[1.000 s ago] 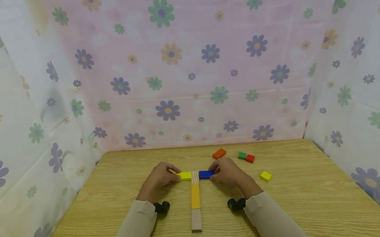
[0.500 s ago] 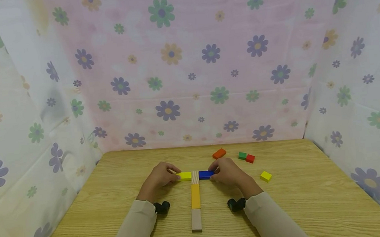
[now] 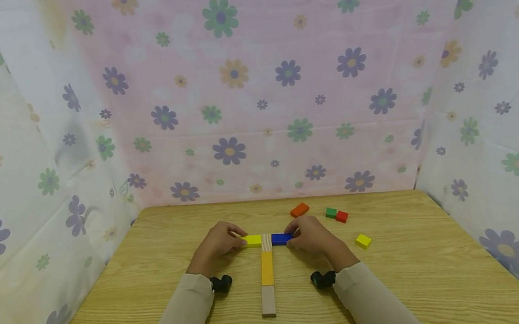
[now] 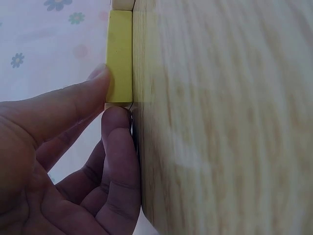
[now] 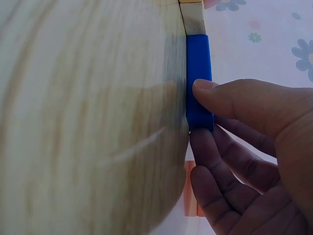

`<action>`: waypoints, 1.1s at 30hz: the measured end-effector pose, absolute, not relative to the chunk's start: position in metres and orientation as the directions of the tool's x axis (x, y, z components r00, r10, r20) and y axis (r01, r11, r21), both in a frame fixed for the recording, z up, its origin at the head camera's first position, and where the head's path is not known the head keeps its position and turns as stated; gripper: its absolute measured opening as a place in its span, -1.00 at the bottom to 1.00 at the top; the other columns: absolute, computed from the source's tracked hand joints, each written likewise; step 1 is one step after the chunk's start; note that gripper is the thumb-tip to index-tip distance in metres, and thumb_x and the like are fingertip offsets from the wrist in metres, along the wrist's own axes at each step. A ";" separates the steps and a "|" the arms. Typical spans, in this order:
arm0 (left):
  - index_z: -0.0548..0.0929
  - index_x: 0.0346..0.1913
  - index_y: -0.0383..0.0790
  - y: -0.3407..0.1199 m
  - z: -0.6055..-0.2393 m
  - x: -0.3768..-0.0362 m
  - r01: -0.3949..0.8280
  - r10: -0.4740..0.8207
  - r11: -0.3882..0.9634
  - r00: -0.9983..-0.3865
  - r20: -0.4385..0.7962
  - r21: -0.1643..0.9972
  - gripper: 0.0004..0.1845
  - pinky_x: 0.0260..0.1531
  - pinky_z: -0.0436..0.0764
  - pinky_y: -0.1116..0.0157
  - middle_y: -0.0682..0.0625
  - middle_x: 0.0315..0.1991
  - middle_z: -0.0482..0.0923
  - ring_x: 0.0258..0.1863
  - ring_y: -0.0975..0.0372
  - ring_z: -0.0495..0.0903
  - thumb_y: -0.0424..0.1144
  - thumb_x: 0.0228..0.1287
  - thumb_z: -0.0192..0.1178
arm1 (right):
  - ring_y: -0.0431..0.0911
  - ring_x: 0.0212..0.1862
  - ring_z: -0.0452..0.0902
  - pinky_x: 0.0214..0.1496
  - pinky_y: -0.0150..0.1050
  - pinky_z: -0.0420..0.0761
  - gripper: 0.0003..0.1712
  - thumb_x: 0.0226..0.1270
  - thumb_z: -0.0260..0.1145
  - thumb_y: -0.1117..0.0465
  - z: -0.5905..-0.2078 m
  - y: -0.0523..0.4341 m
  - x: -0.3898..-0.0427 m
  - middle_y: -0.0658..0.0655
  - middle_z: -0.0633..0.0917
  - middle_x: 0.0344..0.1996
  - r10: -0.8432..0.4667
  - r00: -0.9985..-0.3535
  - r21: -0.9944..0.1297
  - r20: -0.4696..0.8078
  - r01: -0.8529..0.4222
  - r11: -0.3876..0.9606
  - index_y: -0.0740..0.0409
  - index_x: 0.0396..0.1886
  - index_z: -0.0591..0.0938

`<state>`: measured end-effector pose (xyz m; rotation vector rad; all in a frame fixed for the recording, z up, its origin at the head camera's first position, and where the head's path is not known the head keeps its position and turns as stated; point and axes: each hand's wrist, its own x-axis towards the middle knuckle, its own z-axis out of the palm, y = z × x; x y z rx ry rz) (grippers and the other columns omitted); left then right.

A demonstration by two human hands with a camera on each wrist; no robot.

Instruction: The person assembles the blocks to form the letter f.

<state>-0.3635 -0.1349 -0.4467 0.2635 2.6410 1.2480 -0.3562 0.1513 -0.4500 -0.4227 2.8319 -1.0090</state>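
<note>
A yellow block [image 3: 251,241] and a blue block [image 3: 281,239] are being pressed inward from both ends against a pale wooden block [image 3: 266,241] set between them, so that a crossbar is formed near the middle of the surface [image 3: 413,272]. The outer end of the yellow block is pinched by the fingers [image 4: 115,142] of the left hand [image 3: 217,242], and the outer end of the blue block by the fingers [image 5: 215,95] of the right hand [image 3: 309,235]. The step in hand appears to be the squaring of this crossbar; a gentle, even release would probably be called for next, so that nothing is nudged out of line. An orange block [image 3: 266,268] and a plain block [image 3: 268,302] are laid in a stem running toward the near edge. Toward the far right, an orange-red block [image 3: 299,210], a green block [image 3: 331,212] touching a red block [image 3: 341,216], and a small yellow block [image 3: 363,241] are scattered. The surface is enclosed by flowered cloth [image 3: 253,90] on three sides.
</note>
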 end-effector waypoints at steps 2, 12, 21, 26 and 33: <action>0.83 0.00 -0.12 -0.135 -0.447 -0.363 0.073 0.249 0.625 -0.962 -0.110 0.777 -0.78 -0.25 0.72 0.24 -0.02 -0.20 0.76 -0.34 0.20 0.69 -0.28 0.31 0.43 | -0.12 -0.14 0.68 -0.01 -0.14 0.73 -0.70 0.22 0.59 0.23 -0.450 0.151 -0.356 -0.01 0.77 -0.19 -0.294 -0.956 -0.631 -0.006 -0.224 0.742 0.03 -0.04 0.81; 0.83 0.00 -0.12 -0.135 -0.447 -0.363 0.072 0.248 0.627 -0.962 -0.111 0.776 -0.78 -0.24 0.73 0.23 -0.02 -0.20 0.75 -0.34 0.20 0.69 -0.28 0.31 0.43 | -0.13 -0.13 0.68 -0.01 -0.14 0.72 -0.70 0.21 0.59 0.21 -0.452 0.153 -0.357 -0.02 0.78 -0.19 -0.296 -0.955 -0.621 0.007 -0.236 0.748 0.02 -0.04 0.81; 0.82 0.01 -0.14 -0.135 -0.446 -0.362 0.056 0.242 0.619 -0.963 -0.122 0.783 -0.77 -0.25 0.72 0.24 -0.03 -0.20 0.76 -0.34 0.19 0.69 -0.28 0.31 0.43 | -0.13 -0.12 0.68 -0.02 -0.15 0.72 -0.71 0.23 0.58 0.19 -0.452 0.153 -0.357 -0.01 0.78 -0.18 -0.297 -0.955 -0.623 0.014 -0.241 0.744 0.01 -0.04 0.81; 0.83 0.00 -0.14 -0.135 -0.445 -0.362 0.057 0.242 0.617 -0.963 -0.120 0.785 -0.78 -0.24 0.73 0.23 -0.03 -0.20 0.76 -0.33 0.19 0.70 -0.29 0.32 0.43 | -0.13 -0.12 0.68 -0.03 -0.15 0.73 -0.70 0.24 0.57 0.20 -0.451 0.153 -0.357 -0.01 0.78 -0.17 -0.300 -0.954 -0.620 0.007 -0.240 0.747 0.03 -0.02 0.80; 0.82 0.01 -0.14 -0.135 -0.446 -0.363 0.061 0.251 0.607 -0.961 -0.118 0.792 -0.78 -0.23 0.74 0.22 -0.02 -0.22 0.75 -0.33 0.20 0.71 -0.29 0.32 0.42 | -0.12 -0.13 0.68 -0.05 -0.15 0.72 -0.70 0.23 0.58 0.21 -0.451 0.153 -0.357 -0.01 0.78 -0.17 -0.297 -0.955 -0.624 0.007 -0.237 0.745 0.03 -0.03 0.81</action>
